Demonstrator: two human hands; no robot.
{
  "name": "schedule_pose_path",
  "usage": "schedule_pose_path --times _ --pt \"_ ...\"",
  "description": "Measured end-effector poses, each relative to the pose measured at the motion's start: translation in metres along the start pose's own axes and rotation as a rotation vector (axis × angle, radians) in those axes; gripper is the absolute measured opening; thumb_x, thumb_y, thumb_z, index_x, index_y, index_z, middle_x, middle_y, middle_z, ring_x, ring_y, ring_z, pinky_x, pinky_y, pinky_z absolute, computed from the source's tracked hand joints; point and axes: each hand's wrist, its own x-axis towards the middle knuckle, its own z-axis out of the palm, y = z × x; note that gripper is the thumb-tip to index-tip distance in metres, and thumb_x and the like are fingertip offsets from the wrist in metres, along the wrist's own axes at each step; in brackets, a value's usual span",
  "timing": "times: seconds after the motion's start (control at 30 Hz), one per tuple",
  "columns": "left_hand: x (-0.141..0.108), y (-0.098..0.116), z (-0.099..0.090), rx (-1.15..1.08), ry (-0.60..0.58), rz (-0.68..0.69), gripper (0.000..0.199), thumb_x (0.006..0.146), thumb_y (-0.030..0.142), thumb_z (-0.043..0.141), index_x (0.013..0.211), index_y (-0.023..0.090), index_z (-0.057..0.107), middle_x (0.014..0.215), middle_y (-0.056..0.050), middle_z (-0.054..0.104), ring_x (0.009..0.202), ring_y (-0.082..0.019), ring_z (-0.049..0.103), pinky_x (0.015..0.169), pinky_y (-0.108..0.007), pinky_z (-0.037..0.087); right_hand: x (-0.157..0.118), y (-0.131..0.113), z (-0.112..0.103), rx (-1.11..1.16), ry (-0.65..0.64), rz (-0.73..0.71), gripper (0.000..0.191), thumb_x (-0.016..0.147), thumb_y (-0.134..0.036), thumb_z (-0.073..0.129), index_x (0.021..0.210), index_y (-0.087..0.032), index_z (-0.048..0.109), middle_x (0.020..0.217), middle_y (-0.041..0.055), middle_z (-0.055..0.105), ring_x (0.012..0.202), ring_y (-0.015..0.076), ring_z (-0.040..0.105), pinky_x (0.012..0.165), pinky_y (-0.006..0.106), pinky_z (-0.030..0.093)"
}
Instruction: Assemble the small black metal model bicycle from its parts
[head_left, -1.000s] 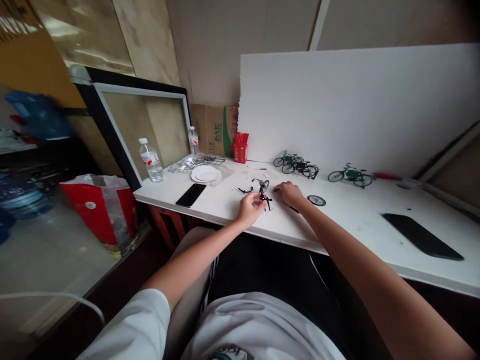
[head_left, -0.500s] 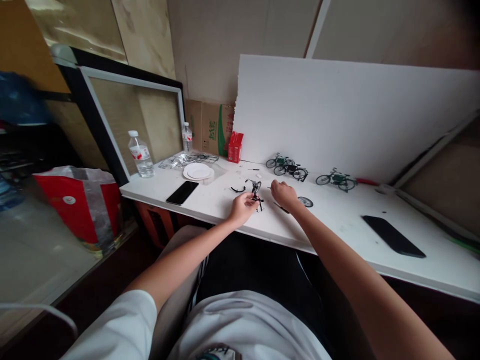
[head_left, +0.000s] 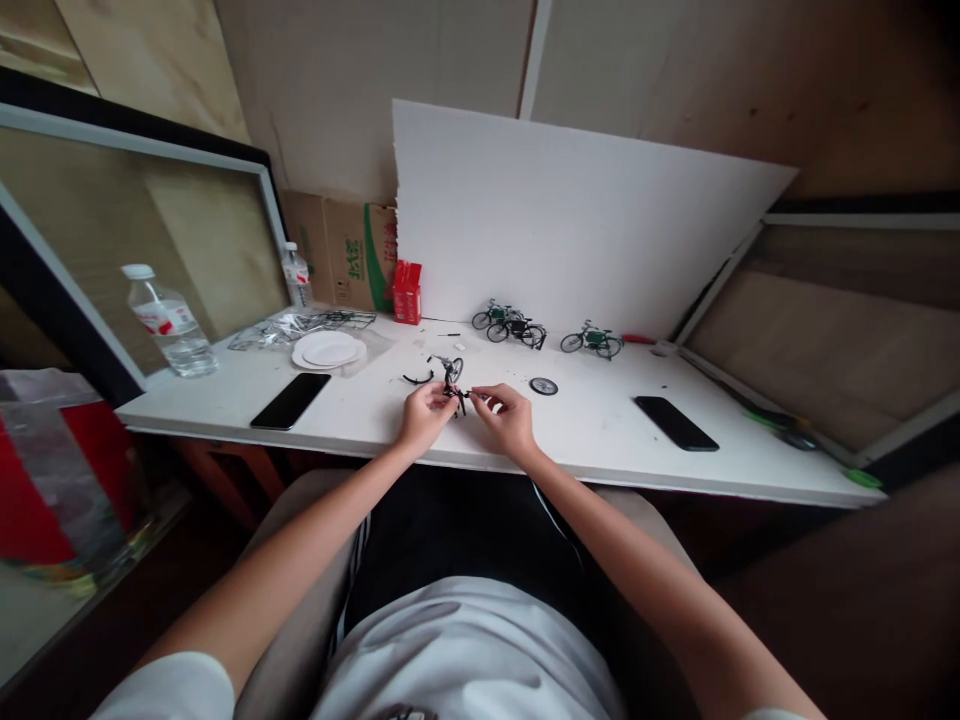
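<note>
My left hand (head_left: 426, 416) is closed on a partly built model bicycle (head_left: 454, 372), dark with one spoked wheel at its far end. The bicycle is held just above the table near its front edge. From the right, the fingertips of my right hand (head_left: 508, 418) are pinched together against the bicycle's near end. A small dark piece shows at those fingertips, too small to name. A loose wheel (head_left: 544, 386) lies to the right of my right hand. Left of the bicycle rests a curved black part (head_left: 418, 379).
Behind stand several finished model bicycles (head_left: 592, 340). Phones lie at left (head_left: 291, 401) and right (head_left: 676, 423). White discs (head_left: 328, 349), a water bottle (head_left: 171, 325) and a red box (head_left: 407, 293) occupy the left side. A white board (head_left: 585, 220) leans at the back.
My right hand has moved left from beside the loose wheel to the bicycle in my left hand. My left hand keeps its hold. The view has swung to the right.
</note>
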Motion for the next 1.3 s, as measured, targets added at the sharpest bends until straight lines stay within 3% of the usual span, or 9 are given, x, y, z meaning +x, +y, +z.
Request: schedule_pose_path --times 0.2,0.47,0.9,1.3 --pt "0.0 0.002 0.001 0.013 0.003 -0.02 0.035 0.078 0.032 0.086 0.106 0.014 0.075 0.106 -0.014 0.081 0.085 -0.019 0.075 0.08 -0.03 0.059 -0.006 -0.013 -0.003 0.013 -0.04 -0.115 0.028 0.098 -0.046 0.069 0.112 -0.026 0.083 0.105 0.01 0.079 0.09 0.0238 0.074 0.06 0.035 0.057" --pt "0.001 -0.006 0.0 0.061 -0.008 0.018 0.033 0.08 0.021 0.08 0.111 0.013 0.073 0.108 -0.014 0.081 0.089 -0.02 0.076 0.081 -0.03 0.059 -0.014 -0.01 -0.001 0.013 -0.114 -0.291 0.029 0.104 -0.039 0.066 0.126 -0.027 0.081 0.101 0.0076 0.079 0.087 0.0184 0.073 0.059 0.028 0.057" --pt "0.0 -0.005 0.002 0.136 -0.019 0.071 0.028 0.082 0.016 0.08 0.109 0.013 0.074 0.108 -0.014 0.081 0.085 -0.019 0.076 0.076 -0.029 0.057 -0.01 -0.005 -0.001 -0.015 -0.091 -0.176 0.032 0.093 -0.051 0.08 0.11 -0.025 0.086 0.103 0.0091 0.084 0.086 0.0222 0.077 0.062 0.032 0.056" --pt "-0.002 -0.005 0.0 0.143 -0.061 0.094 0.033 0.081 0.021 0.084 0.112 0.012 0.076 0.111 -0.015 0.081 0.088 -0.02 0.076 0.079 -0.031 0.059 -0.011 -0.009 -0.002 0.051 -0.114 -0.135 0.027 0.093 -0.045 0.082 0.109 -0.025 0.087 0.103 0.008 0.084 0.087 0.0212 0.077 0.065 0.031 0.056"
